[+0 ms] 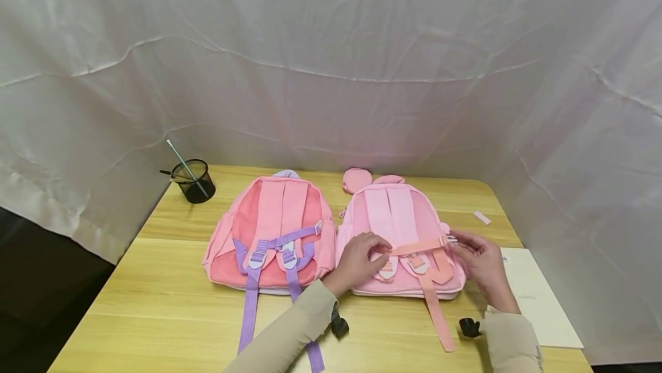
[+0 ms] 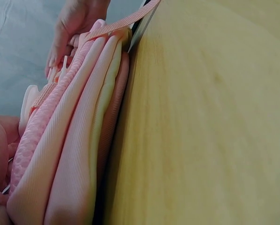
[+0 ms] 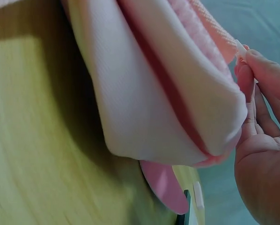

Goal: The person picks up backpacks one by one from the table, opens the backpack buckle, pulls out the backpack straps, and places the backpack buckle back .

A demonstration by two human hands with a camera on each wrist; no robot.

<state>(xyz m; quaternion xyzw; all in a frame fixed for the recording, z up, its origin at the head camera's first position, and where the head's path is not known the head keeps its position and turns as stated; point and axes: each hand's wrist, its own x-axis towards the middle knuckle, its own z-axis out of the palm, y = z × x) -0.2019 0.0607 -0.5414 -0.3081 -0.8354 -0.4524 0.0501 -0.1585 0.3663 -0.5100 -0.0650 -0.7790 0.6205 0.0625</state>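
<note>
A light pink backpack (image 1: pixel 424 218) lies back side up on the table, its peach chest strap (image 1: pixel 419 246) drawn across the shoulder straps. With finger and thumb my right hand (image 1: pixel 481 261) pinches the white buckle (image 3: pixel 241 49) at the strap's right end, by the bag's side. My left hand (image 1: pixel 359 261) pinches the left end of that strap; its fingertips are partly hidden in the left wrist view. A loose peach webbing tail (image 1: pixel 437 315) hangs down onto the table. A round pink pouch (image 1: pixel 357 180) lies at the bag's top left.
Left of it lies a coral pink backpack (image 1: pixel 222 241) with purple straps (image 1: pixel 250 310). A black mesh pen cup (image 1: pixel 199 189) stands at the back left. On the right are a small pale block (image 1: pixel 482 218) and a white box or booklet (image 1: pixel 543 304). Grey curtains (image 1: pixel 331 74) surround the table.
</note>
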